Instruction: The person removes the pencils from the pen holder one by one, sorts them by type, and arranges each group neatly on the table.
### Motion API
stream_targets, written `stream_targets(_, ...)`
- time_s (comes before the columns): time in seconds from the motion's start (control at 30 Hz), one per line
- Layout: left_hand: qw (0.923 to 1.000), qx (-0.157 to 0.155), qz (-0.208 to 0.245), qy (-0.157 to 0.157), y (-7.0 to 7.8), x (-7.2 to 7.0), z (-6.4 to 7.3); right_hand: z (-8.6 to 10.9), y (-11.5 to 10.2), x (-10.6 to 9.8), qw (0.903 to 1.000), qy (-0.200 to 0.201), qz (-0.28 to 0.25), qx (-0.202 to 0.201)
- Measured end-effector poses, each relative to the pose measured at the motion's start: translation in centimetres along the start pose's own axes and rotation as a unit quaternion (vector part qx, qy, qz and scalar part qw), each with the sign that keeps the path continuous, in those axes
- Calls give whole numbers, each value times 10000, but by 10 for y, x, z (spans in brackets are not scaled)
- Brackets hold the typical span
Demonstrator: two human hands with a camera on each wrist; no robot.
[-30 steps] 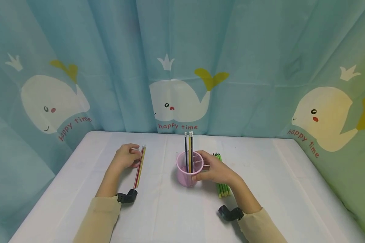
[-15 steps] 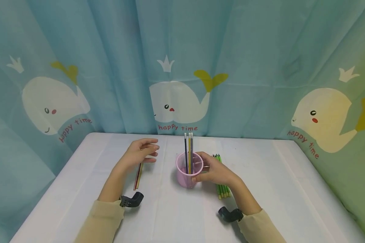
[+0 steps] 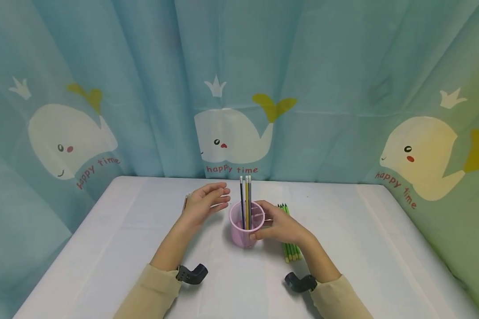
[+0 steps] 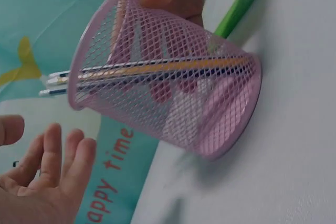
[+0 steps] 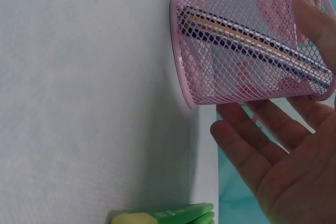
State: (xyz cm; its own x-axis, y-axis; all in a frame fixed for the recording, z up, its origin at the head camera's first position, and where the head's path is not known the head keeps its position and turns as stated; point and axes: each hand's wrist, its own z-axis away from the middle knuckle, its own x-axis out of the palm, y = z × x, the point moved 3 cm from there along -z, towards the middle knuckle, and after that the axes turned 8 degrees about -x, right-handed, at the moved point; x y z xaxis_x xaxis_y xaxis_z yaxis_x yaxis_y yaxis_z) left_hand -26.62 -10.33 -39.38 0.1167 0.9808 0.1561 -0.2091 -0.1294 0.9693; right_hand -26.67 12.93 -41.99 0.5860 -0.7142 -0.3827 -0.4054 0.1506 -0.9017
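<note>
A pink mesh pencil cup stands upright on the white table, with a few dark and yellow pencils leaning inside, eraser ends up. My right hand holds the cup from its right side, thumb at the near rim and fingers round the back. Just left of the cup, my left hand is raised with nothing in it, fingers extended and apart from the mesh in the left wrist view. Behind that hand lie the red and yellow pencils, mostly hidden by it.
Several green pencils lie side by side on the table, partly under my right hand and wrist. Beyond the table's far edge hangs a blue curtain printed with whales. Each wrist carries a black camera mount.
My left hand has left the red and yellow pencils and moved right, close to the cup, its fingers opening out. My right hand has kept its hold on the cup.
</note>
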Motion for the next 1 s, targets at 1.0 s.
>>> stream_targets(1.0, 9909, 257, -1301, 230, -13, 37, -21, 0, -3, 0, 9999, -5, 115, 65)
